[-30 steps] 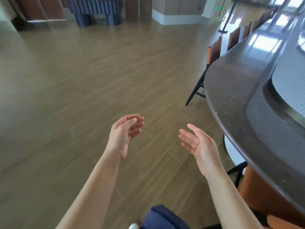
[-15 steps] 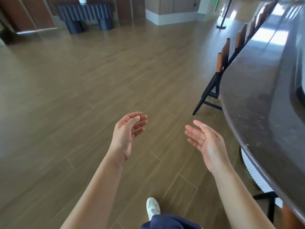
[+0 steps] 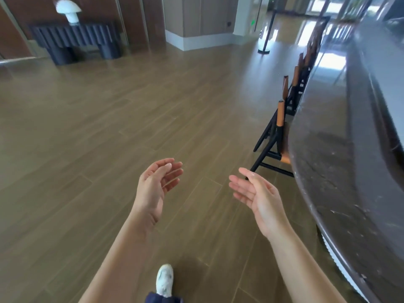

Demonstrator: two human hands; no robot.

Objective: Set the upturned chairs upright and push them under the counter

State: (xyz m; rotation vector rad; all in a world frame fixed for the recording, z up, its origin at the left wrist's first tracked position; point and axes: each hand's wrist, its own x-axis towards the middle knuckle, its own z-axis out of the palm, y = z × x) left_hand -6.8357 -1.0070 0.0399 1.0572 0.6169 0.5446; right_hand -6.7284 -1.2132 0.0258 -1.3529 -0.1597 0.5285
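A person stands on a brown wood-plank floor [image 3: 87, 127], seen from their own head looking down, with both bare forearms reaching forward in the lower middle of the frame. The left hand [image 3: 156, 189] is held palm inward, its fingers [image 3: 172, 171] loosely curved and spread apart, holding nothing. The right hand [image 3: 258, 193] faces it, palm turned up and inward, fingers [image 3: 237, 182] nearly straight and relaxed, also holding nothing. The two hands are apart from each other and touch no object. Down the right side of the frame runs the curved edge of a dark, glossy tabletop [image 3: 341, 149], which catches bright reflections towards the upper right. A row of chairs stands along its edge, receding towards the upper right. The nearest chair [image 3: 273, 136], at centre right just beyond the right hand, stands on its splayed black legs with its orange-brown back upright and its seat tucked beneath the tabletop's edge. The chairs further along are blurred and partly hidden. At the bottom centre a white shoe [image 3: 165, 279] rests on the floor. In the upper left, a dark ribbed side table [image 3: 74, 36] stands against the wall with a white mushroom-shaped lamp [image 3: 68, 9] on top.
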